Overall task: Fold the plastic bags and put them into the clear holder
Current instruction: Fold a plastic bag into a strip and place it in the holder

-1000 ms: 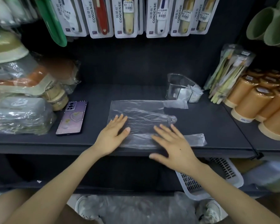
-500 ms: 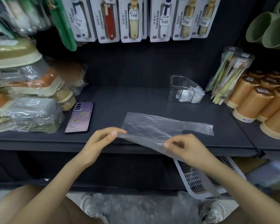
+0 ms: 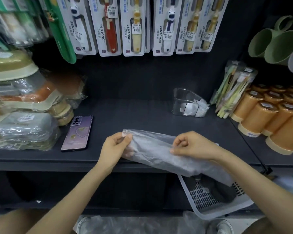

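At the front edge of the dark shelf [image 3: 134, 112], at 6 o'clock in the view, both hands hold one clear plastic bag [image 3: 152, 149] just above the surface.

- Left hand [image 3: 115, 147]: thumb and fingers pinch the bag's left end, and a small corner sticks up above the fingertips.
- Right hand [image 3: 194, 146]: fingers curled, pinching the bag's upper edge about midway along.
- Bag: runs as a long band from the left hand toward 4 o'clock. Its free end hangs past the shelf edge and over the white slotted basket [image 3: 200, 198] below.

Containers:
- Clear holder [image 3: 181, 100]: stands on the shelf at 2 o'clock from the hands, well apart from them. Its open side faces right. Inside are a few folded white-clear bags [image 3: 195, 108], standing against one another and reaching to the opening.
- White basket: at 5 o'clock, under the shelf. It holds a dark lump [image 3: 222, 193], partly veiled by the hanging bag; I cannot tell what it is.
- Orange cups [image 3: 267, 119]: lying in rows at 3 o'clock. Contents not visible.
- Green mugs [image 3: 274, 44]: at 2 o'clock, high up, with their mouths toward the camera.

A purple phone [image 3: 77, 132] lies flat at 9 o'clock from the left hand, beside film-wrapped boxes [image 3: 24, 129]. Carded toothbrushes [image 3: 134, 26] hang at 12 o'clock. Crumpled clear plastic [image 3: 134, 223] lies on the floor at 6 o'clock.
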